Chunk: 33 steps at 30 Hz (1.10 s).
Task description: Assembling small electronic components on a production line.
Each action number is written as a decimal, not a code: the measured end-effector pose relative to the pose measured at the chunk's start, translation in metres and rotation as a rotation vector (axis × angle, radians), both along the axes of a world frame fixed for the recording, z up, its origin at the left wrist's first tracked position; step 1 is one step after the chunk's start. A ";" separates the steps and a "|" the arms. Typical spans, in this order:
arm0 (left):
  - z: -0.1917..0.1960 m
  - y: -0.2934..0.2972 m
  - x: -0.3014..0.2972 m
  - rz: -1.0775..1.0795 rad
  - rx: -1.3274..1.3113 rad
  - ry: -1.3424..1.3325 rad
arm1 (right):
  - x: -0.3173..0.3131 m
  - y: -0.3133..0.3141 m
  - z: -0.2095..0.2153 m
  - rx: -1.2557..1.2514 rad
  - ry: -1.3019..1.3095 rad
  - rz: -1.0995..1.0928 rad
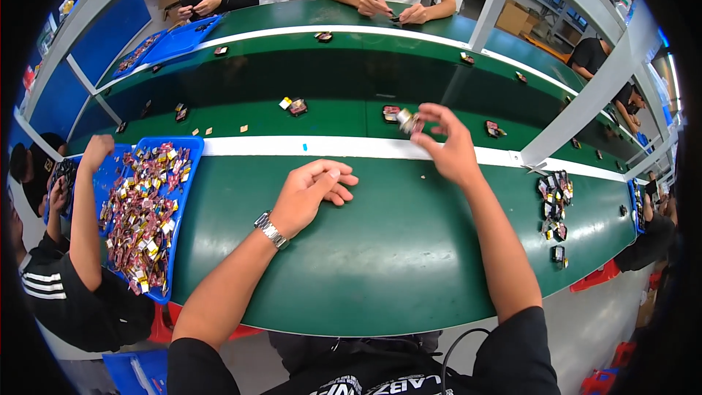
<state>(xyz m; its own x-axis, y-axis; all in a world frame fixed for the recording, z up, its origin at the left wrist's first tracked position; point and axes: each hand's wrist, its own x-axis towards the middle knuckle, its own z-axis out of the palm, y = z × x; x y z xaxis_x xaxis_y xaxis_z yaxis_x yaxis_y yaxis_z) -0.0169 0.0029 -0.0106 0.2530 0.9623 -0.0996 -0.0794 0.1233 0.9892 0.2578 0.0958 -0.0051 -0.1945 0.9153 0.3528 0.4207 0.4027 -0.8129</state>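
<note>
My right hand (455, 148) reaches over the white rail at the edge of the green belt. Between its thumb and fingertips is a small electronic assembly (407, 121) with yellow and white bits, blurred. Just left of it, a dark square module (391, 113) lies on the belt. My left hand (316, 189), with a metal watch on the wrist, hovers above the green table (351, 263); its fingers are loosely bent and apart, with nothing in them.
A blue tray (175, 249) heaped with small wired parts stands at left, where a neighbour's arm (88, 212) reaches. Black modules (556, 197) are clustered at right. More modules (297, 106) ride the belt. A grey frame post (585, 95) rises at right. Co-workers sit opposite.
</note>
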 end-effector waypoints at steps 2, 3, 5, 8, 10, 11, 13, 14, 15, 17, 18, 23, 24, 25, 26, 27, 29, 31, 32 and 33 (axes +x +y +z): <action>0.007 0.001 -0.001 -0.058 -0.081 -0.057 | -0.010 -0.042 0.013 0.017 -0.060 0.215; 0.009 0.000 -0.003 -0.125 -0.158 -0.118 | -0.018 -0.059 0.014 0.003 -0.056 0.321; 0.006 0.002 -0.010 -0.211 -0.158 -0.065 | -0.036 -0.078 0.024 0.035 -0.175 0.479; 0.007 -0.001 -0.006 -0.386 -0.204 -0.097 | -0.043 -0.089 0.026 -0.050 -0.200 0.508; 0.017 -0.004 0.000 -0.351 -0.211 -0.070 | -0.044 -0.088 0.023 -0.023 -0.199 0.501; 0.010 -0.002 -0.003 -0.336 -0.254 -0.121 | -0.045 -0.088 0.022 0.004 -0.199 0.495; 0.007 -0.004 -0.001 -0.258 -0.228 -0.129 | -0.049 -0.089 0.018 0.105 -0.188 0.458; 0.007 -0.005 0.001 -0.178 -0.202 -0.140 | -0.052 -0.090 0.017 0.204 -0.180 0.422; 0.011 -0.007 0.004 -0.159 -0.201 -0.177 | -0.056 -0.093 0.015 0.218 -0.183 0.372; 0.008 -0.010 0.009 -0.125 -0.187 -0.172 | -0.054 -0.091 0.013 0.257 -0.214 0.380; 0.006 -0.010 0.009 -0.092 -0.169 -0.166 | -0.054 -0.089 0.012 0.299 -0.246 0.389; 0.007 -0.012 0.009 -0.115 -0.160 -0.115 | -0.057 -0.087 0.009 0.324 -0.268 0.353; 0.006 -0.011 0.008 -0.116 -0.149 -0.106 | -0.058 -0.086 0.006 0.343 -0.268 0.348; 0.007 -0.010 0.007 -0.118 -0.148 -0.104 | -0.061 -0.085 0.003 0.344 -0.267 0.345; 0.008 -0.009 0.006 -0.133 -0.150 -0.117 | -0.064 -0.085 0.001 0.289 -0.209 0.334; 0.009 -0.008 0.006 -0.143 -0.155 -0.134 | -0.065 -0.085 -0.001 0.232 -0.152 0.328; 0.005 -0.007 0.005 -0.202 -0.112 -0.165 | -0.064 -0.087 0.001 0.206 -0.126 0.317; 0.002 -0.006 0.002 -0.264 -0.069 -0.191 | -0.064 -0.088 0.001 0.182 -0.097 0.303; 0.002 -0.006 0.001 -0.277 -0.039 -0.163 | -0.065 -0.089 0.000 0.180 -0.089 0.296; 0.002 -0.006 0.001 -0.295 -0.008 -0.136 | -0.065 -0.090 0.000 0.180 -0.083 0.285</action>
